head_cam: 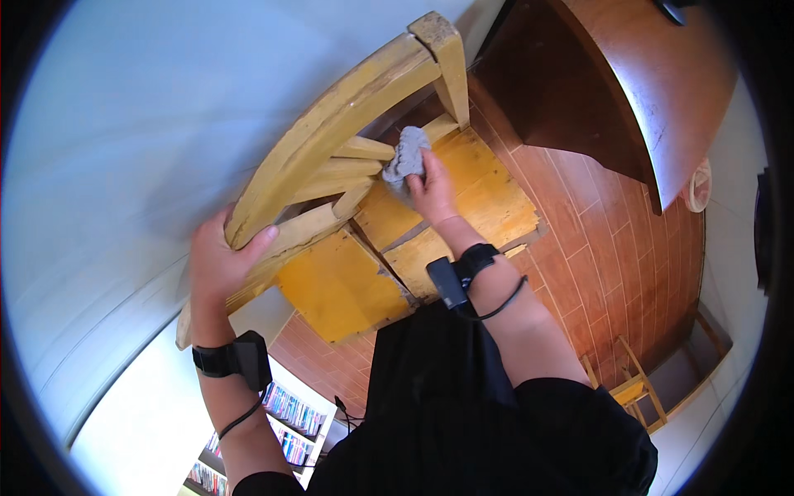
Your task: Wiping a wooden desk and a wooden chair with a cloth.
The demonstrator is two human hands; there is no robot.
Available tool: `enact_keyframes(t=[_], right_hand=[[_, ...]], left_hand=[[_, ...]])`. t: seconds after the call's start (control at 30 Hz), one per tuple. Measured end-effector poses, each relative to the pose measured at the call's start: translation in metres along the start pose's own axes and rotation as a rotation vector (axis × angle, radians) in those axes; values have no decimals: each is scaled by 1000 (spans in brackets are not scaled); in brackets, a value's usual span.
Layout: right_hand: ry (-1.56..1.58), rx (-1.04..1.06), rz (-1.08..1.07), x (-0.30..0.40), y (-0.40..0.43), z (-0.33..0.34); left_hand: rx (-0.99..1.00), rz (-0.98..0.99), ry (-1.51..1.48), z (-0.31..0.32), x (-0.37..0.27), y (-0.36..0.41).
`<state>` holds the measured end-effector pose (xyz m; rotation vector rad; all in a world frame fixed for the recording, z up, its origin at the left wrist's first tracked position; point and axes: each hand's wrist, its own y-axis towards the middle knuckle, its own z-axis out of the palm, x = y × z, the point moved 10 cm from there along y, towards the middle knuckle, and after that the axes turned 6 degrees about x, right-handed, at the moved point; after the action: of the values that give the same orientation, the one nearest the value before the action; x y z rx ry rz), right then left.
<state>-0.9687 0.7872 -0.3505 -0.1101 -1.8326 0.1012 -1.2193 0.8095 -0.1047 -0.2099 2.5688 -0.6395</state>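
My left hand [226,257] grips the near end of the top rail [335,118] of a worn yellow wooden chair or bench back. A crumpled grey cloth [408,155] is bunched in my right hand [433,189], against the back slats [353,162] where they end above the seat. Beneath that hand lies the yellow plywood seat [341,282], its panels split by dark gaps and chipped along the front edge. Part of the cloth is hidden by my right fingers. Each wrist wears a black strap with a small box and a cable.
A pale wall [136,136] stands close behind the backrest. To the right a brown wooden desk [670,93] juts over the reddish tiled floor [595,248]. A white bin [700,186] stands beyond it. Bookshelves [291,412] are at lower left, a small wooden chair [633,390] at lower right.
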Motion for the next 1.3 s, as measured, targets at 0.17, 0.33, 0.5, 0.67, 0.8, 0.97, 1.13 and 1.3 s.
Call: enact_keyframes(t=[0.17,0.33,0.5,0.67,0.8,0.97,1.13,1.3], right_hand=[[220,-230,178,6,3,-58],[-373,-181,139,12,8,-40],[-267,-143,153,10,-10,-12],[165,118,411,-19,-12,-8],[378,-186,225,-16,4,-48],[-306,-171,223,-13,6,-31],[203,269,504,-43,-55,40],[663,-112,644,-57,-62,27]], left_hand=[[-19,-69,9,-1,8,-8],[-18,-25,-22,-2,4,-3],[-22,2,-46,0,2,-1],[-35,-17,-28,-6,1,-5],[-3,-27,-124,2,5,-5],[-28,-12,-123,-4,-2,-4],[-9,-18,-115,1,3,-4],[6,-33,-105,-2,5,-5]])
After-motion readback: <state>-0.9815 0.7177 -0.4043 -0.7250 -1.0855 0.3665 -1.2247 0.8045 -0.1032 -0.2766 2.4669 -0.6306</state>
